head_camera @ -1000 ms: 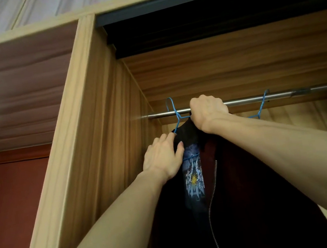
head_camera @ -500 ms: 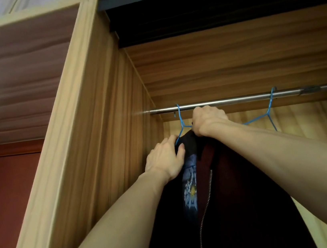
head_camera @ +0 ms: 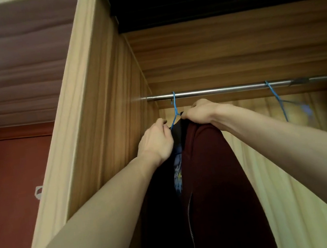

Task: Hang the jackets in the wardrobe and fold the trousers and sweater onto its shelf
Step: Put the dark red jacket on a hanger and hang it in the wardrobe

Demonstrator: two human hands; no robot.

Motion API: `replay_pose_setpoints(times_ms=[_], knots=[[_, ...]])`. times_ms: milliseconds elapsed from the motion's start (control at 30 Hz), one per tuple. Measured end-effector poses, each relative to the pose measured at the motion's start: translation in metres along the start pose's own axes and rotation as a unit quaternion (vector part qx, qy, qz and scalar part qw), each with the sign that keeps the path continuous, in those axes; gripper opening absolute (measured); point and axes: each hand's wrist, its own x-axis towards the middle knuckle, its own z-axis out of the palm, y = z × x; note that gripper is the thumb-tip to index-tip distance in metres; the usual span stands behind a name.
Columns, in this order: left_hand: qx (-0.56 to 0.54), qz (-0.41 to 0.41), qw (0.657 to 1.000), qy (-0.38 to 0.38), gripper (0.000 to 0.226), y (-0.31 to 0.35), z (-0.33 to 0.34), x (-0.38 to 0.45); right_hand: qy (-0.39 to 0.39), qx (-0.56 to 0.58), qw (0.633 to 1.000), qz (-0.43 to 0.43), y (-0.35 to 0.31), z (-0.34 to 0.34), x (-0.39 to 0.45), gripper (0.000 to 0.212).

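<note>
Jacket [head_camera: 212, 180] on hanger [head_camera: 175, 109], between gripping hands [head_camera: 180, 127]

No legible text, label, brand, number or sign was found. Blue graphic on jacket [head_camera: 212, 180] lining, frame centre, carried no readable characters.

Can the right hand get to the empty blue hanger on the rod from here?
Probably yes, once it lets go. The right hand grips the jacket collar just under the rod. The empty hanger hangs further right along the rod, with nothing in between.
</note>
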Motion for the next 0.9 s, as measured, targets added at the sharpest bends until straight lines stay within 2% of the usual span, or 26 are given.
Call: replay_pose_setpoints(times_ms=[133,300,367,500,700,900], knots=[[-0.088,-0.069,0.993,0.039,0.038,0.009,-0.02,-0.002,0.018,0.183,0.983,0.002,0.013,0.007,-0.013,0.038],[-0.11,-0.055,0.991,0.046,0.04,0.026,-0.034,-0.012,0.027,0.225,0.973,-0.053,0.026,0.021,-0.038,0.042],[-0.113,-0.038,0.992,0.039,0.04,0.031,-0.036,-0.021,0.012,0.207,0.974,-0.089,0.031,0.026,-0.051,0.04],[-0.1,0.032,0.994,0.034,0.04,0.039,-0.043,-0.039,-0.006,0.157,0.983,-0.095,0.041,0.028,-0.077,0.036],[-0.042,0.114,0.992,0.033,0.046,0.058,-0.062,-0.066,0.051,0.082,0.989,-0.113,0.068,0.007,-0.122,0.06],[-0.006,0.156,0.988,0.019,0.047,0.066,-0.076,-0.115,0.108,-0.051,0.98,-0.159,0.092,-0.03,-0.184,0.061]])
